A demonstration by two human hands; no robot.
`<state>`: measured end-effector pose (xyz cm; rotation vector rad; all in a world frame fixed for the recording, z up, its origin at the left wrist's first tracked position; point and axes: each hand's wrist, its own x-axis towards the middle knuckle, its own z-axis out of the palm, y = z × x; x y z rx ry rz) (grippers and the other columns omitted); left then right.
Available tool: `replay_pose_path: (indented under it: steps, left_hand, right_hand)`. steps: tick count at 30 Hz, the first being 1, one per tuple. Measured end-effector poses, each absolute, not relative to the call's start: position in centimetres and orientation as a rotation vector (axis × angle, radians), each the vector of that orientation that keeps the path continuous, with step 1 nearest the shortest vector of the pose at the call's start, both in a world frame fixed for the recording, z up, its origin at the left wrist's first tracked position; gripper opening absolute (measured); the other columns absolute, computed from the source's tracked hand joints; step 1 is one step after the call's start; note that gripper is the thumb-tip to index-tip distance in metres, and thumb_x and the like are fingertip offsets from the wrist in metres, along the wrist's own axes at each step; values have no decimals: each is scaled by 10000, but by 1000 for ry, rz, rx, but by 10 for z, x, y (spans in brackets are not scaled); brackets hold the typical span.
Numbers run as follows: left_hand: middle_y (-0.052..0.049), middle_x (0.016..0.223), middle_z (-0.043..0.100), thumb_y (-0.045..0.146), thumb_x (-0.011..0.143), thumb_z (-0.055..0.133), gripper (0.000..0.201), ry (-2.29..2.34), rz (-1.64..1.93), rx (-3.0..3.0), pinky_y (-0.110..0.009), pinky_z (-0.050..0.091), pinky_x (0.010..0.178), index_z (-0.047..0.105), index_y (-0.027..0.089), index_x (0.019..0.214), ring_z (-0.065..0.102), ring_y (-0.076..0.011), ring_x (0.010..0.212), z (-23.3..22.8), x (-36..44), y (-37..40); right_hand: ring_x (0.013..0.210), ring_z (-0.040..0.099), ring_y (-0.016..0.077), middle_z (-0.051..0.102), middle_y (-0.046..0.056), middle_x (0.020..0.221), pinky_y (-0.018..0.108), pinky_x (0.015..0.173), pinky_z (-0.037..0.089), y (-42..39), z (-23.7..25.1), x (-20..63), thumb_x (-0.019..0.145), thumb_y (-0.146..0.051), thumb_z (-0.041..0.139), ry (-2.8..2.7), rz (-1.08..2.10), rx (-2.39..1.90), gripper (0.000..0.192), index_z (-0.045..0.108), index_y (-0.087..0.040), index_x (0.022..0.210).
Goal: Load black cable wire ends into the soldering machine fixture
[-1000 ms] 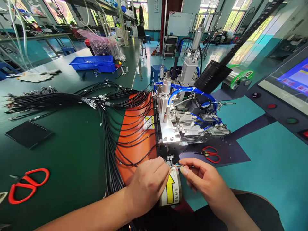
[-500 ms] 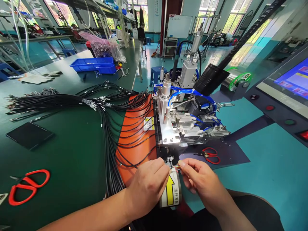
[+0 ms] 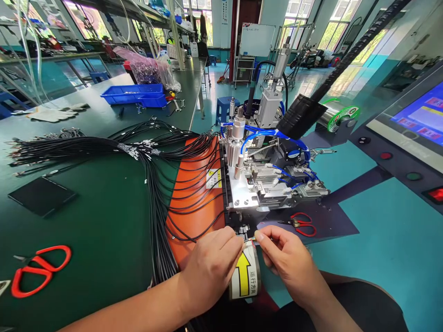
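Observation:
My left hand [image 3: 211, 265] and my right hand [image 3: 287, 260] meet at the front of a small metal machine [image 3: 263, 180] with blue air hoses. Both pinch the thin stripped wires [image 3: 250, 239] at the end of a black cable, fingertips almost touching, just above a curved label with a yellow arrow [image 3: 245, 275]. The cable belongs to a large bundle of black cables [image 3: 155, 193] that fans out over the orange mat [image 3: 194, 216] and the green bench to the left.
Red scissors [image 3: 39, 267] lie at the near left; smaller red snips [image 3: 302, 223] rest right of the machine. A black pad [image 3: 41, 196], a blue bin [image 3: 134, 92] and gloves [image 3: 55, 113] sit farther left. A control panel with a screen [image 3: 415, 124] stands at right.
My right hand has slid slightly left toward the left hand, closing the gap over the wire tips. The left hand has barely moved.

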<state>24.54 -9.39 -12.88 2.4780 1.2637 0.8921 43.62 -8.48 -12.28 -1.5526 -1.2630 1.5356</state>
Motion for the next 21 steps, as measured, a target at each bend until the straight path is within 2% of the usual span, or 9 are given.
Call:
replay_pose_path:
  steps: [4,9,17,21]
  left_hand:
    - [-51,839,577,150,976,479,172,1297,883,2439,-315,473,678,632,160,1054,526,-191,767,-128,244,-94]
    - [-91,1018,588,58,939,450,345,1297,829,2395,-363,532,781,575,166,1242,548,-220,912,-130,240,-94]
    - [-91,1024,584,86,947,476,289,1301,937,2328,-352,540,796,612,168,1189,548,-209,912,-134,239,-90]
    - [-92,1012,584,78,949,468,286,1315,952,2324,-348,536,789,628,154,1173,546,-206,906,-135,239,-88]
  right_hand:
    - [547,414,111,496,-21,598,225,494,295,-81,-128,434,900,-568,579,-1328,1439,-1551,401,655,-176,859]
    - [580,420,109,522,-18,654,228,520,310,-76,-138,430,941,-537,540,-1357,1349,-1530,374,639,-181,884]
    - [704,547,161,650,32,796,250,629,420,-72,-149,426,939,-524,541,-1370,1247,-1530,357,643,-187,873]
    - [705,560,169,659,26,787,260,634,439,-71,-152,424,933,-538,540,-1363,1251,-1526,361,639,-197,868]
